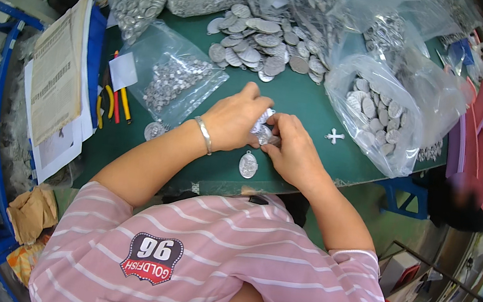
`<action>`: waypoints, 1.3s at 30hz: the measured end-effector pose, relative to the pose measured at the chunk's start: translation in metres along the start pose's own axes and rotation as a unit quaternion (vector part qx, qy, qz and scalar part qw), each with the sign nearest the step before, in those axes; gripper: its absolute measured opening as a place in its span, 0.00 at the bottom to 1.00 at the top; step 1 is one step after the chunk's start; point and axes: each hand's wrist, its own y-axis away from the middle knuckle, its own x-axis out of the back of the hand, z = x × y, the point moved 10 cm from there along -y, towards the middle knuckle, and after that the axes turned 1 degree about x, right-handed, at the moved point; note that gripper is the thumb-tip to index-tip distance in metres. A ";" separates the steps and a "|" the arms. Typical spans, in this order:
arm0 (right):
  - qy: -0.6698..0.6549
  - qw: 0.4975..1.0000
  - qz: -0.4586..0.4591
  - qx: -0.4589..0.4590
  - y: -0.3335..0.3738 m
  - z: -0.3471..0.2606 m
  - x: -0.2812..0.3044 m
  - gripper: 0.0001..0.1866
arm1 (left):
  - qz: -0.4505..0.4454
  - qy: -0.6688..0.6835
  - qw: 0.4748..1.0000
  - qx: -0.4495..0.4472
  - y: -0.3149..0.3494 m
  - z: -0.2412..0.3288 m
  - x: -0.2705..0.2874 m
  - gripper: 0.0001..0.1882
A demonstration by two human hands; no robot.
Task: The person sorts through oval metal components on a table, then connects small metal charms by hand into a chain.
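Observation:
My left hand and my right hand meet over the green tabletop. Both are closed, fingertips pinching small silver medallions between them; fingers hide part of these. Just below, nearer my body, an oval silver medallion with a raised design and a small loop lies flat. Right of my right hand lies a silver cross pendant. Beside my left forearm is a round silver piece, partly under a clear bag of small silver parts.
A loose pile of oval silver pieces spreads at the back. An open plastic bag of silver ovals stands right. Pliers with yellow and red handles lie left, near papers. A blue stool is below the right edge.

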 end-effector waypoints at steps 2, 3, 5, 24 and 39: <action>-0.033 0.997 -0.053 -0.044 -0.002 0.003 -0.005 0.16 | 0.024 -0.009 1.000 -0.018 0.001 0.001 0.004 0.33; -0.018 0.998 -0.051 -0.025 0.000 0.002 -0.007 0.15 | 0.032 -0.011 0.999 -0.034 0.002 0.004 0.005 0.32; 0.005 0.999 -0.034 0.014 0.000 0.000 -0.006 0.15 | 0.014 0.011 0.999 -0.028 0.001 0.004 0.002 0.31; -0.048 0.984 0.029 0.166 0.022 -0.030 -0.017 0.15 | -0.109 0.702 0.679 0.186 -0.074 0.053 -0.022 0.08; 0.117 0.961 0.019 0.249 0.017 -0.034 -0.026 0.22 | 0.132 0.546 0.826 0.047 -0.110 0.009 0.063 0.13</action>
